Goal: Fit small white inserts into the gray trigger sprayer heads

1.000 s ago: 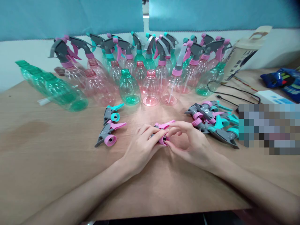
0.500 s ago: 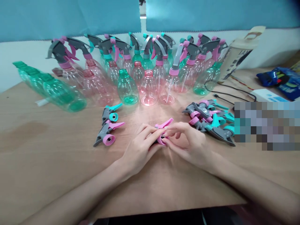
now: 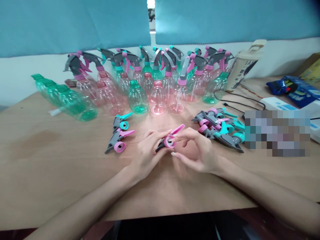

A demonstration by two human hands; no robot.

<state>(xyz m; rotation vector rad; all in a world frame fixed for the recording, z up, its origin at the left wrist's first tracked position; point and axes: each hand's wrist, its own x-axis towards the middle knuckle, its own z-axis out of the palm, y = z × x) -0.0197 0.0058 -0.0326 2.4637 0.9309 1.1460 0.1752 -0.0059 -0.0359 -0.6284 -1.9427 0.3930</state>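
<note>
My left hand and my right hand meet at the middle of the wooden table. Between their fingertips is a grey spray head with a pink cap and trigger, tilted so the round pink cap faces me. My left fingers support its grey body from below. My right index finger rests on top by the trigger, while the thumb sits just under the cap.
Two loose spray heads lie left of my hands; a pile of several more lies to the right. Pink and teal bottles, some capped, stand behind. A cable, a white box and a blue packet lie far right.
The spray head has been lifted a little and turned so its pink cap faces me. My right fingers have loosened around it. The view has shifted slightly.
</note>
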